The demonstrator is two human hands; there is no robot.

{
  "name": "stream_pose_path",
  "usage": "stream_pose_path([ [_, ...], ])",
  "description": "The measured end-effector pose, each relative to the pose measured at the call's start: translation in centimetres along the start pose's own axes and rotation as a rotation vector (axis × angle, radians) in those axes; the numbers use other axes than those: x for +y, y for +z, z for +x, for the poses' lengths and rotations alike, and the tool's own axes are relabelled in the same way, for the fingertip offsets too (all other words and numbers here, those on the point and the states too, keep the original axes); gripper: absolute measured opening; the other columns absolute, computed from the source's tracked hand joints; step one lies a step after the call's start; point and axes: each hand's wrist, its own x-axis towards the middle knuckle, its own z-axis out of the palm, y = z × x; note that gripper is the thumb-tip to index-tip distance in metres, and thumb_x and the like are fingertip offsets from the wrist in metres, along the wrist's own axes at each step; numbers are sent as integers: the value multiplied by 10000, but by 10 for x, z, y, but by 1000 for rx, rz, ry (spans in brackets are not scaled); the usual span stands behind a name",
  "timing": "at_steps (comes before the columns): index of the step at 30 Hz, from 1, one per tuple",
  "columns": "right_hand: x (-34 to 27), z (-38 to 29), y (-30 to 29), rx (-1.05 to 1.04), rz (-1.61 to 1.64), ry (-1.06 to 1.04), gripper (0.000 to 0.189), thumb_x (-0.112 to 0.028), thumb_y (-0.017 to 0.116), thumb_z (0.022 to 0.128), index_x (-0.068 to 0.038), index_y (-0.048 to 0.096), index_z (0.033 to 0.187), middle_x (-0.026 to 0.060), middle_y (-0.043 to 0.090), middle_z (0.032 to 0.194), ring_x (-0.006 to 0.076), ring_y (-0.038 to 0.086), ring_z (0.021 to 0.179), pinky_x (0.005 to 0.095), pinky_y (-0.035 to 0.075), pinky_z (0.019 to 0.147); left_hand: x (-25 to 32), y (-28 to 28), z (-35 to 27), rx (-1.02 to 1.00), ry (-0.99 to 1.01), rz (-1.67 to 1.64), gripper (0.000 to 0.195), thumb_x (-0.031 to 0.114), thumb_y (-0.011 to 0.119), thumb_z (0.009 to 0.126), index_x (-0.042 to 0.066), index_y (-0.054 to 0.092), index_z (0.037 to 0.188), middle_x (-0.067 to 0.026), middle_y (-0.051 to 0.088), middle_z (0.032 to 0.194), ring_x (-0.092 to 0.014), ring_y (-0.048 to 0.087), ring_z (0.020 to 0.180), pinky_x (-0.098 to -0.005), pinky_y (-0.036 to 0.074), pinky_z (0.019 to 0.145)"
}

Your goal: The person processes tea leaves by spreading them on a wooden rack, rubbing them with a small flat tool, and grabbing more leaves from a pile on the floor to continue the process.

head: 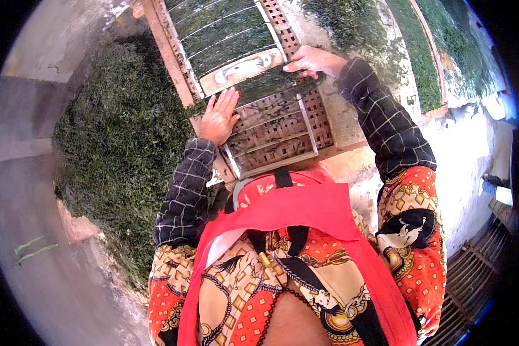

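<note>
My left hand (pixel 219 116) lies palm down with fingers stretched, at the left end of a row of dark green shredded leaves (pixel 264 85). At the row's right end is my right hand (pixel 313 62), its fingertips touching the leaves or the frame edge. I see nothing held in either hand. Between and beyond them, a wooden pressing board with a white handle (pixel 243 68) lies across the frame. Past the board, leaf-filled rows (pixel 227 30) are divided by thin pale strips. Nearer me, the slatted frame (pixel 308 125) shows bare woven lattice (pixel 270 134) with leaf scraps.
A large heap of green leaves (pixel 125 147) stands left of the frame. Loose leaves (pixel 350 26) lie on the pale surface to the right, before another leaf-filled frame (pixel 424 65). A metal grille (pixel 471 277) is at lower right. My red apron (pixel 285 207) nears the frame's front edge.
</note>
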Motion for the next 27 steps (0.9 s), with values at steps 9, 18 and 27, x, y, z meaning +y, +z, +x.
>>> stream_pose_path([
  [9,33,-52,-59,498,-106,-166,436,-391,746,812,-15,698,1027,59,617,714,186,568,598,315,460,527,7,-19,-1,-99,-12,21,768,174,644,857,43,262,1510,-140,258,1575,-297,257,1450,-482,190,1170],
  [18,43,-70,-54,1318,-590,-124,811,-270,800,750,-99,377,1421,192,423,1381,353,485,1231,412,504,951,17,-28,5,-185,-76,-11,739,207,639,869,47,287,1499,-130,275,1571,-289,236,1461,-501,153,1173],
  [27,46,-36,-119,1291,-276,-305,291,-40,692,790,-74,692,1079,132,644,1103,212,638,905,362,538,709,17,-33,4,-209,-101,-22,772,214,671,850,63,285,1501,-127,277,1568,-290,242,1458,-492,161,1174],
])
